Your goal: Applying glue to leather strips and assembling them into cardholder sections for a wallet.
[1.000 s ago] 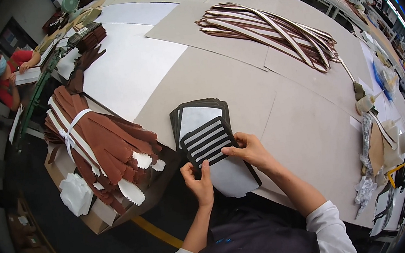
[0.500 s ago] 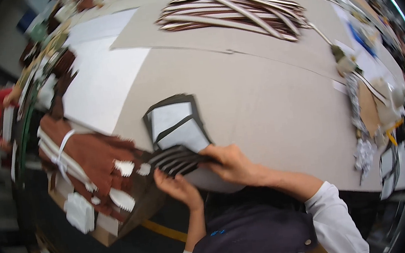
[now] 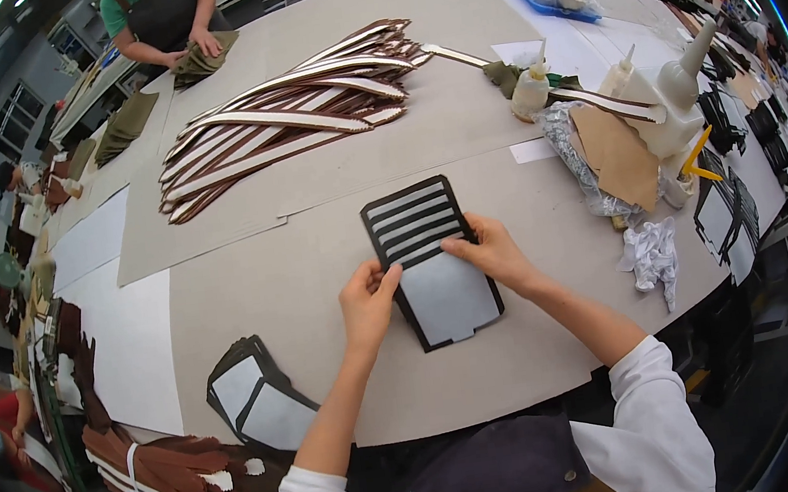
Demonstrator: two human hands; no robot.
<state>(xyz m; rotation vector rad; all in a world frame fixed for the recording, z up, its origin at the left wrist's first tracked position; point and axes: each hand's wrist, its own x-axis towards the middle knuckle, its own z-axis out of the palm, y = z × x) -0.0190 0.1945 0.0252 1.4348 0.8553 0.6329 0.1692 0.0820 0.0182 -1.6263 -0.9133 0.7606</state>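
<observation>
Between my two hands is a black-edged wallet panel (image 3: pixel 450 293). Grey bands fill its upper half like card slots, and a plain grey field covers the lower half. My left hand (image 3: pixel 367 300) pinches its left edge, thumb on the face. On the opposite edge my right hand (image 3: pixel 494 252) grips it the same way, thumb across the bands. The fingers behind the panel are hidden. It lies flat on the table or just above it; I cannot tell which. Left of my left forearm rests a stack of similar black-edged grey panels (image 3: pixel 260 392), partly covered by that arm.
Brown-and-white strips (image 3: pixel 292 117) lie piled on the far table. To the right are glue bottles (image 3: pixel 677 87), brown card (image 3: pixel 615 158) and a crumpled white glove (image 3: pixel 650 260). Tied brown leather pieces (image 3: pixel 181 469) sit at lower left. Across the table, a person's hands (image 3: pixel 197 50) handle olive pieces.
The banded panel, tilted and fanned near the stack before, has been carried rightward and now faces up between both hands. The head view has swung, so the stack appears farther left.
</observation>
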